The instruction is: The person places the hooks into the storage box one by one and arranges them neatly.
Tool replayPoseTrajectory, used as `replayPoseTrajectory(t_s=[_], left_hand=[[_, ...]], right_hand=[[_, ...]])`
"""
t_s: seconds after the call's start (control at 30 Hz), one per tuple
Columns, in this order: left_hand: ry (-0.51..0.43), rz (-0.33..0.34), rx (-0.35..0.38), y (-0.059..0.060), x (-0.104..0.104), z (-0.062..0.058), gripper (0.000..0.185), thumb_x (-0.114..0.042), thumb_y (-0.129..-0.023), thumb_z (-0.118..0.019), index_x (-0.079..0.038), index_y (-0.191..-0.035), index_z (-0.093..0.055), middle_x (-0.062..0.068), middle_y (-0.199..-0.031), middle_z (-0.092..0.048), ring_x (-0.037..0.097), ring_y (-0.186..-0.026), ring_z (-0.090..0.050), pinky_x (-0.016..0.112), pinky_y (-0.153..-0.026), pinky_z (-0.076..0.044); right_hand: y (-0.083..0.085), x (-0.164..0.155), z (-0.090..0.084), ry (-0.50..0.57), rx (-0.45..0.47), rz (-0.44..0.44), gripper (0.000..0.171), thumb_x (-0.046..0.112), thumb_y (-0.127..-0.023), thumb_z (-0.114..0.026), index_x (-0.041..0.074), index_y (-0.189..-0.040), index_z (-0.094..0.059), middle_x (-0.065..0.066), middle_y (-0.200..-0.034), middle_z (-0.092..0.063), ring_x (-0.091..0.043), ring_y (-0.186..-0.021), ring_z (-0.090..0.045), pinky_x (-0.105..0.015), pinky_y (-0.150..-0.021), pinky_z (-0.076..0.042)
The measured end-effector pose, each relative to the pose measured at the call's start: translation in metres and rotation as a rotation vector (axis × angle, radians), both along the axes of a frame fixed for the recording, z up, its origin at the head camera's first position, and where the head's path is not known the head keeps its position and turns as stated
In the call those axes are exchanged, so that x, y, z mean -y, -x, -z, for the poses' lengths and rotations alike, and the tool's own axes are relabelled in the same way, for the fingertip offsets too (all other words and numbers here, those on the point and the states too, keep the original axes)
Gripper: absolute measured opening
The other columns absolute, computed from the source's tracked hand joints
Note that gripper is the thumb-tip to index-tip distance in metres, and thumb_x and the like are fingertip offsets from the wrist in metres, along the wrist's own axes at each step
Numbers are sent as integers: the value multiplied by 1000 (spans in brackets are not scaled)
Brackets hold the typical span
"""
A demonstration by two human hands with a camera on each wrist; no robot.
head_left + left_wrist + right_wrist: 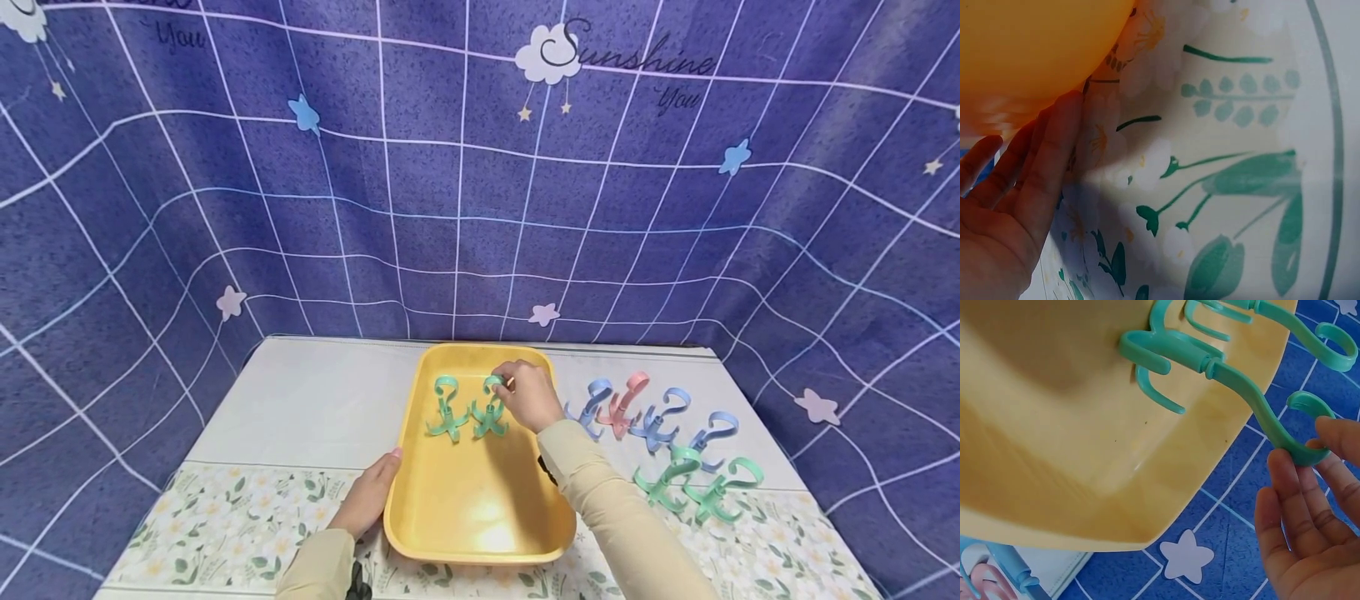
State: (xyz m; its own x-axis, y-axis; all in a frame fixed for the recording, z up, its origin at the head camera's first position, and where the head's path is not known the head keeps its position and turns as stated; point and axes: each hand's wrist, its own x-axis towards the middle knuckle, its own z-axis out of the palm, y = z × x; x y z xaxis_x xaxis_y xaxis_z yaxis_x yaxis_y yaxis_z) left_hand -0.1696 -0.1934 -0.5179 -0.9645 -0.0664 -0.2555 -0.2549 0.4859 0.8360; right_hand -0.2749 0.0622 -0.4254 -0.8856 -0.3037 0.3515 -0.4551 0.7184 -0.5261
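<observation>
My right hand (527, 395) pinches the curved top of a green rotating hook hanger (1241, 387) between thumb and fingers. Its prongs are down in the yellow tray (465, 508), close over the bottom. A second green hook hanger (447, 417) stands just to the left in the same tray, its curl upward. My left hand (367, 493) lies along the tray's left side; in the left wrist view its fingers (1054, 150) are extended against the outer wall.
Right of the tray are three blue hook hangers (655, 427), one pink hook hanger (619, 410) and two more green hook hangers (712, 500). The table has a white and floral cover (247, 508). A purple-blue grid curtain (450, 208) rises behind and at both sides.
</observation>
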Motion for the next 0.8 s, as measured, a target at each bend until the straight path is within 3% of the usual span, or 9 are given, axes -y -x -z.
replayPoseTrajectory(t_s=[0.23,0.53,0.8], left_hand=[[-3,-1,3,-1,-1,-2,82,-64,-106,-21,0,-155,-37,25,-149,-49,48,-138,-43,64,-116,-28],[-6,1,8,0,-1,-1,82,-65,-106,-21,-2,-155,-38,23,-147,-52,46,-135,-47,63,-115,-31],[-10,3,18,0,-1,-1,83,-66,-105,-20,-3,-156,-37,22,-147,-52,45,-135,-48,64,-114,-33]], right_hand=[[2,-3,2,6,-14,-16,13,4,-88,-78,4,-102,-77,-8,-89,-71,-19,-76,-68,-32,-70,-57],[0,-9,7,49,51,0,27,3,-92,-75,4,-119,-73,-8,-98,-73,-22,-82,-71,-39,-74,-59],[2,-10,9,53,47,-27,29,-2,-92,-74,4,-120,-73,-9,-98,-73,-22,-80,-71,-37,-71,-59]])
